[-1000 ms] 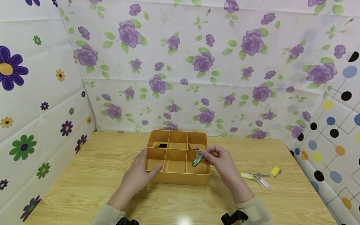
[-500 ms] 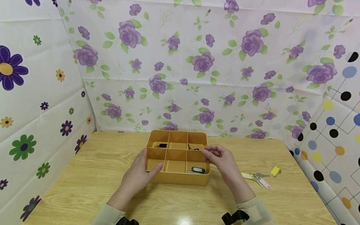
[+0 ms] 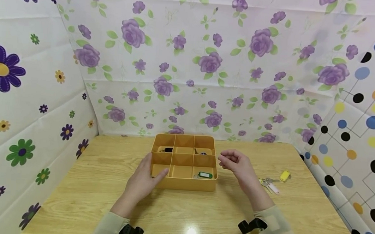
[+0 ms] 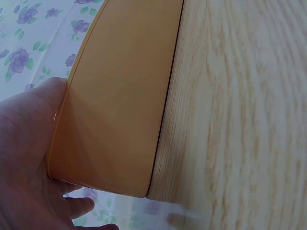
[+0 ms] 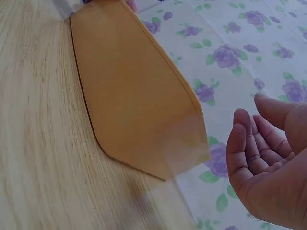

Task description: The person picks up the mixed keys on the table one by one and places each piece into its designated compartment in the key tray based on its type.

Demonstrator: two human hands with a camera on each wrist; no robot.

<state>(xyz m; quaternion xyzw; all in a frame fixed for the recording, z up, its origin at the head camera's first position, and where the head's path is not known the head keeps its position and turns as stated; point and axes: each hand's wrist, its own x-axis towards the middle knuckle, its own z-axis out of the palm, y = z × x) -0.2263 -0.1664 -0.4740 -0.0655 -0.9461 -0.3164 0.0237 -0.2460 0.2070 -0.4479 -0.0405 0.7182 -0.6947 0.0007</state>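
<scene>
A yellow-orange box with several compartments stands on the table. My left hand rests at its front left corner, fingers fairly straight along the left wall and thumb over the front rim. The left wrist view shows that hand against the box's edge. My right hand hovers just right of the box, fingers loosely bent with nothing between them, as the right wrist view also shows. A key with a green tag lies in the front right compartment. A black-tagged item sits back left; a dark key sits back right.
Right of the right hand lie several keys on the table, with a pale pink tag and a yellow tag among them. Another yellow tag is mostly hidden by the right wrist. Patterned cloth walls border the table.
The right hand let go of the green-tagged key, which dropped into the front right compartment. That hand then moved right, off the box rim. The left hand kept its place at the box.
</scene>
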